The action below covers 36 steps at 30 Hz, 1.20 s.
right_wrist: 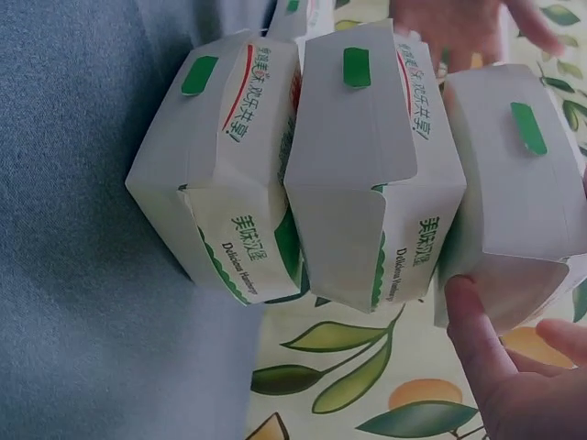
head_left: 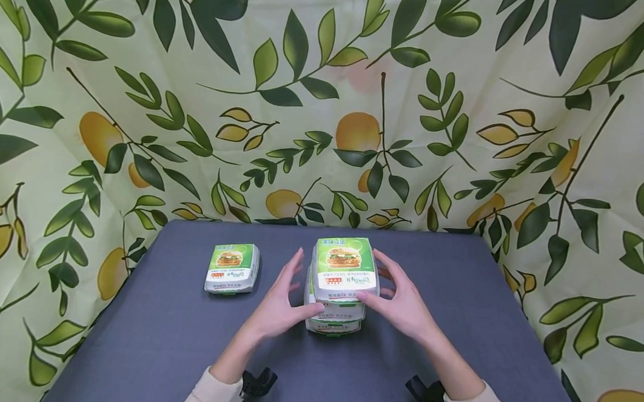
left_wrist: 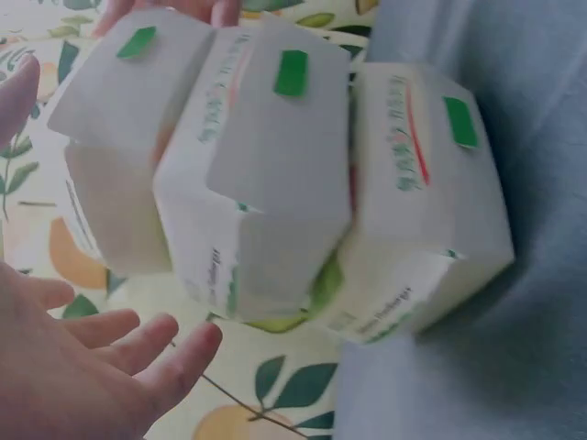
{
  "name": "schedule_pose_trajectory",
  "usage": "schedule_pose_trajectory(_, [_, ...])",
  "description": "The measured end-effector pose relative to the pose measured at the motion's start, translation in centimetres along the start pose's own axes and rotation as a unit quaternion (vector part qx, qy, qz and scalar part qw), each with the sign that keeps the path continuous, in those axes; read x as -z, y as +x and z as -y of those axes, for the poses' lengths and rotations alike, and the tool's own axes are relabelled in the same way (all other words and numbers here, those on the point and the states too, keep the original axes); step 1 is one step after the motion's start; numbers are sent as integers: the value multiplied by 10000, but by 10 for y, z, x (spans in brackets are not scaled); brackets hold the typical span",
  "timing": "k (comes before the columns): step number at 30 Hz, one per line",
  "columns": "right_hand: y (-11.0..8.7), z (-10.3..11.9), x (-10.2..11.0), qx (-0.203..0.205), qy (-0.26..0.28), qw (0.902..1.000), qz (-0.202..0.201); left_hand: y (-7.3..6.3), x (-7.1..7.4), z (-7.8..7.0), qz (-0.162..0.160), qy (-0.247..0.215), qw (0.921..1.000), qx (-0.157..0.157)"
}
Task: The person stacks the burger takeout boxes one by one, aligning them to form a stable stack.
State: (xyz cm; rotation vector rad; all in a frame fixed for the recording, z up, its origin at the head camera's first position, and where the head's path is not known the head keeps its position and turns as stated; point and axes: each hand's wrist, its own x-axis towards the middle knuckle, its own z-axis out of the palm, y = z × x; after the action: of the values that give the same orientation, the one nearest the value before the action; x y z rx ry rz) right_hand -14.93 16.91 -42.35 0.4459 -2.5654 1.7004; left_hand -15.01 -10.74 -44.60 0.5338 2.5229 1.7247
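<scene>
Three white-and-green hamburger boxes stand stacked in the head view. The top box (head_left: pixel 346 263) has a burger picture on its lid and sits slightly off the lower ones. Under it are the middle box (left_wrist: pixel 257 128) and the bottom box (right_wrist: pixel 220 174), each with a green tab on its front. My left hand (head_left: pixel 281 305) is beside the stack's left side, fingers spread, with a gap to the boxes in the left wrist view. My right hand (head_left: pixel 404 299) is at the top box's right side, its thumb at the front corner; in the right wrist view one fingertip touches that box.
A single hamburger box (head_left: pixel 233 268) of the same kind lies on the dark blue tabletop (head_left: pixel 145 337), left of the stack. Behind the table hangs a cloth (head_left: pixel 302 163) printed with leaves and oranges.
</scene>
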Motion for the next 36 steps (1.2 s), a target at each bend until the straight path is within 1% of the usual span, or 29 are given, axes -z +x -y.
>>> schedule_pose_trajectory(5, [2,-3,-3,-110,253,9995,136,4,-1,-7,78,-81,9999,-96])
schedule_pose_trajectory(9, [2,-6,-7,-13,425,9989,209,6,-3,-8,135,-208,9996,-132])
schedule_pose_trajectory(13, [1,-8,-11,97,538,9982,255,6,-4,-7,126,-282,9994,-162])
schedule_pose_trajectory(20, [-1,-10,-14,183,593,9979,187,9,-7,-3,98,-185,9998,-50])
schedule_pose_trajectory(25, [0,-11,-15,201,593,9979,162,12,-8,-4,30,-88,9999,-80])
schedule_pose_trajectory(32, [1,-11,-16,172,584,9981,115,15,-10,-3,24,-96,9999,-40])
schedule_pose_trajectory(36, [2,-12,-16,168,611,9979,101,16,-10,-2,-1,-82,9999,-78])
